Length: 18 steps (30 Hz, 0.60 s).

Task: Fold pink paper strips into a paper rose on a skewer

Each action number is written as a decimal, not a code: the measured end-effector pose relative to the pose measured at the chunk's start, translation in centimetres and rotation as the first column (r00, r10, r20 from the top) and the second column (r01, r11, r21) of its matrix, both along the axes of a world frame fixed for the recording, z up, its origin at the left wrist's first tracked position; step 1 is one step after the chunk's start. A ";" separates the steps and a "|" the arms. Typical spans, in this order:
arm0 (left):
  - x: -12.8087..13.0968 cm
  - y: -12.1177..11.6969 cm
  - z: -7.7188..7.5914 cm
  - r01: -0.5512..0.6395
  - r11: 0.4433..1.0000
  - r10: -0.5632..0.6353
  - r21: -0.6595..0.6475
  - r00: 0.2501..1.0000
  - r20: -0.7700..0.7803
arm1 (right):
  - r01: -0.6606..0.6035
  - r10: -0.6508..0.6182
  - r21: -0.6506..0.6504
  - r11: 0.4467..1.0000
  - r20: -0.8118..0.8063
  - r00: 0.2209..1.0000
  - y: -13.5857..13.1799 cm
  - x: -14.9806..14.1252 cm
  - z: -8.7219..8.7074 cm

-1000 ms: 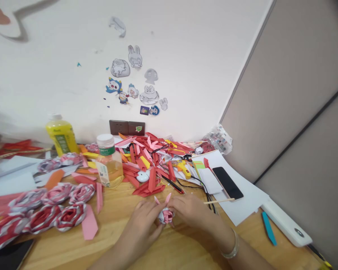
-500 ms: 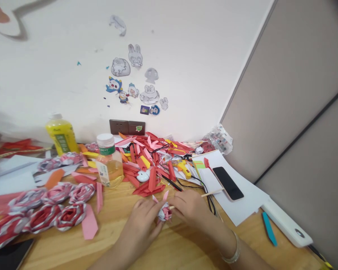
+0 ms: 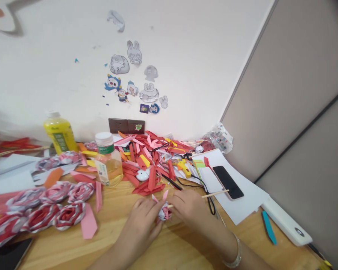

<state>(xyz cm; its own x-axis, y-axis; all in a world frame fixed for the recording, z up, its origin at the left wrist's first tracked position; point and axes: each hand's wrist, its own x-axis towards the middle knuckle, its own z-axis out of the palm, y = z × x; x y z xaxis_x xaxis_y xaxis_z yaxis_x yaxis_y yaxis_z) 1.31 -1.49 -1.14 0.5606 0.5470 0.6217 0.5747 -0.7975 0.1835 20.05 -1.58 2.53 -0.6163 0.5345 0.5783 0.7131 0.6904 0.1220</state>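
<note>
I see a wooden counter [image 3: 112,228] across the lower view. Near six o'clock, the left hand [image 3: 145,215] pinches a pink-and-white paper flower [image 3: 164,213] between thumb and fingers from its nine o'clock side. At the flower's three o'clock, the right hand [image 3: 187,207] is closed around a thin stick [image 3: 215,194]; its near end meets the flower, its tail points between two and three. I judge the flower light and easily crushed: I'd hold its outer sides gently. The stick looks stiff; I'd pinch near its tip.
</note>
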 end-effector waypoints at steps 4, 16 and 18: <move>0.1 0.0 0.3 -0.007 1.000 0.007 -0.011 1.000 -0.010 | -0.001 0.001 -0.056 0.998 -0.008 1.000 0.1 0.0 -0.1; 0.0 -0.2 0.5 -0.021 1.000 0.021 -0.007 1.000 -0.006 | 0.013 -0.012 -0.036 0.999 0.026 1.000 0.2 0.0 -0.5; 0.0 -0.2 0.4 -0.018 1.000 0.018 -0.005 1.000 -0.004 | 0.010 -0.010 -0.027 1.000 0.026 1.000 0.3 -0.1 -0.5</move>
<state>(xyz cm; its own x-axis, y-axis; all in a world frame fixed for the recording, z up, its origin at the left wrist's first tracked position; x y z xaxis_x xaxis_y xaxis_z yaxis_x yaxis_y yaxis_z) 1.34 -1.64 -0.69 0.5531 0.5606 0.6163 0.5901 -0.7858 0.1851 19.99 -1.33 2.02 -0.6256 0.5559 0.5474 0.7167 0.6866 0.1218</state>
